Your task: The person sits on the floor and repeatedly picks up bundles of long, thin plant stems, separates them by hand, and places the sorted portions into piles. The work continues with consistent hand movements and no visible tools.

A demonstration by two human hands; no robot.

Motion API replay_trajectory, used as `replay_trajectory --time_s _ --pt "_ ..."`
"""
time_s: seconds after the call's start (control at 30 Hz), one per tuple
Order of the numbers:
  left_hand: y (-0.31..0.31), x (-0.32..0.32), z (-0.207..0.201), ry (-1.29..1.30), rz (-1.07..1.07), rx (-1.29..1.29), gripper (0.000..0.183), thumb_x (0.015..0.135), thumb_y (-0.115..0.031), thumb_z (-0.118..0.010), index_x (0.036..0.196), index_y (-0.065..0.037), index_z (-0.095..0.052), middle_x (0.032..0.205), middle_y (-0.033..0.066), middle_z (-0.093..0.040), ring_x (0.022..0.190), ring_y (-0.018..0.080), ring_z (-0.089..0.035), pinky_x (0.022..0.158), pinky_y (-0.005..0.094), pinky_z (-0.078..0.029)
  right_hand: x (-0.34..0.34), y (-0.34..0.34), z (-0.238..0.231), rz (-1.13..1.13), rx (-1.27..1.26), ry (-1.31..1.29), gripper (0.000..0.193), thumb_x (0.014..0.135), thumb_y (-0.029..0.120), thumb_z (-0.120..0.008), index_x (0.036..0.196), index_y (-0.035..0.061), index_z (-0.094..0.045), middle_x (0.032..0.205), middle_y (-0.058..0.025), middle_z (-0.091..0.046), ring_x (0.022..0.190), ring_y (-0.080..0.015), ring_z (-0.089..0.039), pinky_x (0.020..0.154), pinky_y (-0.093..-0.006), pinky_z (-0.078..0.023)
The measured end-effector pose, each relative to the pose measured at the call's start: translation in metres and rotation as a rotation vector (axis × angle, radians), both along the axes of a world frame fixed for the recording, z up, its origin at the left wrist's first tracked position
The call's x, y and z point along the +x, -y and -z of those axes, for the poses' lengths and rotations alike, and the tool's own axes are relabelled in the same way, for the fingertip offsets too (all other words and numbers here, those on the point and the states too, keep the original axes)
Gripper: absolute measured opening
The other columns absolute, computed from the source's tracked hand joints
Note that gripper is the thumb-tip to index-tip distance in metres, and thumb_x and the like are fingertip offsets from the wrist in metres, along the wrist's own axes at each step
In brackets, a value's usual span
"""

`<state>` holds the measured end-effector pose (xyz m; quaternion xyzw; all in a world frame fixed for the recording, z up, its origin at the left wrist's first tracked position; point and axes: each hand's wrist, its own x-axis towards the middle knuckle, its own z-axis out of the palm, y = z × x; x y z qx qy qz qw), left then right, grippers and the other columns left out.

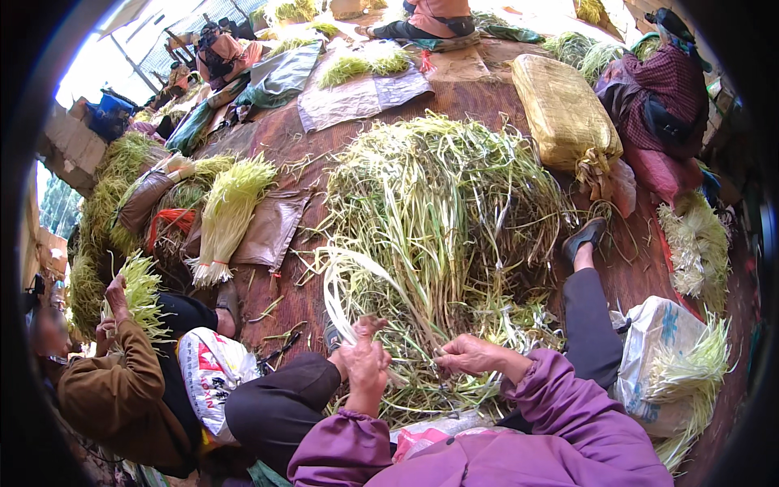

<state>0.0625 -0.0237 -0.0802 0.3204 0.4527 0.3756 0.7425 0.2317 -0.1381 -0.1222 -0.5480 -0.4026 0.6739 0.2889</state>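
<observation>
Lettering (209, 395) on two white sacks (233, 365)

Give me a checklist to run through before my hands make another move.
1. Left hand closed on the pale stalks: ok.
2. Right hand gripping securely: cannot tell; it is at the stalks' near ends, but its grip is unclear.
3. Heap of green stalks within reach: ok, its near edge lies around both hands.
4. Heap sorted: not ok, many stalks lie loose and tangled.
5. Co-worker in brown clear of your hands: ok, busy at the left with a separate bunch.
</observation>
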Motion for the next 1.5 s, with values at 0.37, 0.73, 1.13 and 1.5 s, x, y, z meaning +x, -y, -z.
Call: replay_trajectory --time_s 0.37,0.73,1.13,1.5 --pt "0.019 0.011 -0.002 0.062 0.355 -0.17 0.022 0.085 -0.021 -0.055 0.092 0.0 -0.056 0.08 0.0155 -0.062 0.034 0.0042 -0.033 0.032 0.0171 -0.03 -0.013 0.008 -0.045 0.0 0.08 0.066 0.04 0.088 0.039 -0.046 0.076 0.0018 -0.057 0.062 -0.0018 -0.055 0.056 -0.0096 -0.049 0.051 -0.0263 -0.039" --pt "-0.025 -0.019 -0.005 0.137 -0.029 -0.015 0.02 0.088 -0.019 -0.05 0.086 0.001 -0.055 0.079 0.0179 -0.062 0.029 0.0045 -0.03 0.029 0.0188 -0.028 0.108 0.148 0.033 0.029 -0.245 1.106 0.023 0.078 0.03 -0.054 0.082 0.009 -0.061 0.072 -0.0103 -0.058 0.067 -0.0269 -0.055 0.062 -0.0373 -0.044" --pt "0.049 0.006 0.02 -0.226 0.262 -0.012 0.028 0.081 -0.024 -0.06 0.091 0.002 -0.055 0.082 0.0123 -0.063 0.059 0.0096 -0.055 0.051 0.0223 -0.044 -0.04 0.037 -0.01 0.133 0.38 0.412 0.025 0.083 0.029 -0.053 0.074 0.0059 -0.054 0.055 -0.0085 -0.052 0.05 -0.0258 -0.052 0.047 -0.0368 -0.041" --pt "0.019 0.005 0.013 0.017 0.129 -0.101 0.015 0.087 -0.016 -0.051 0.092 -0.002 -0.052 0.081 0.0147 -0.062 0.033 0.0056 -0.039 0.031 0.0212 -0.035 0.066 -0.034 0.095 0.545 -0.144 0.695 0.036 0.077 0.034 -0.062 0.1 0.0065 -0.058 0.084 -0.009 -0.061 0.075 -0.0188 -0.058 0.07 -0.0328 -0.047"
